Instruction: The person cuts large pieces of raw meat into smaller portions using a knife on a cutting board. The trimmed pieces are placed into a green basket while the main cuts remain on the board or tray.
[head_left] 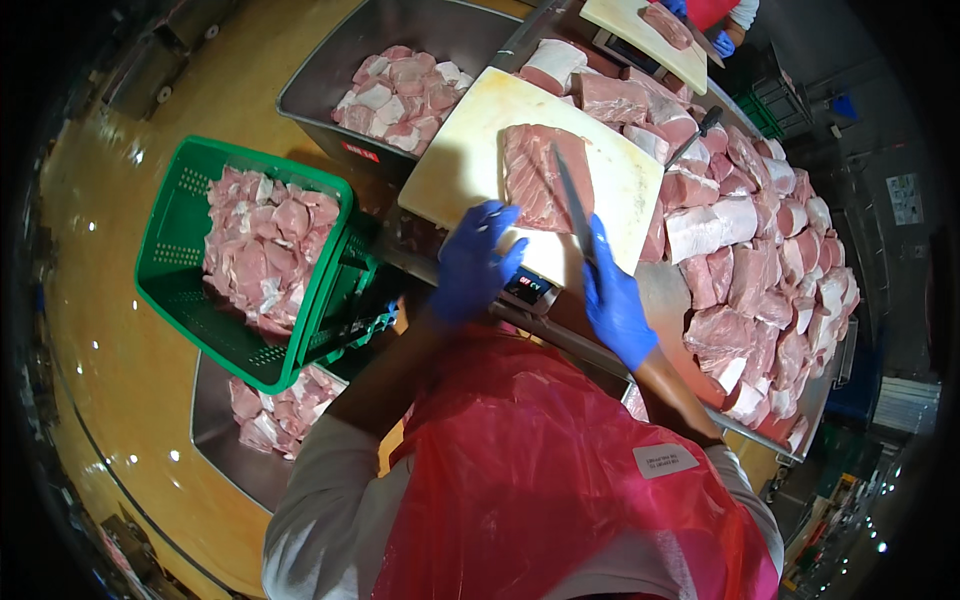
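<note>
A slab of raw pink meat (528, 185) lies on the white cutting board (470, 130) in front of me. My right hand (615, 305), in a blue glove, is closed round the handle of a knife (572, 195). Its long blade points away from me and lies over the right part of the slab. My left hand (477, 262), gloved in blue too, is at the board's near left edge, just short of the meat's near corner. Its fingers are apart and nothing is in them. A scale with a lit display (527, 286) sits under the board's near edge.
Many meat chunks (745, 270) cover the metal table to the right. At the left stands a green crate (170, 255) of meat pieces, beside grey metal tubs (310, 90) holding more. Another knife (695, 137) lies right of the board. A co-worker's gloved hand (724, 44) shows beyond.
</note>
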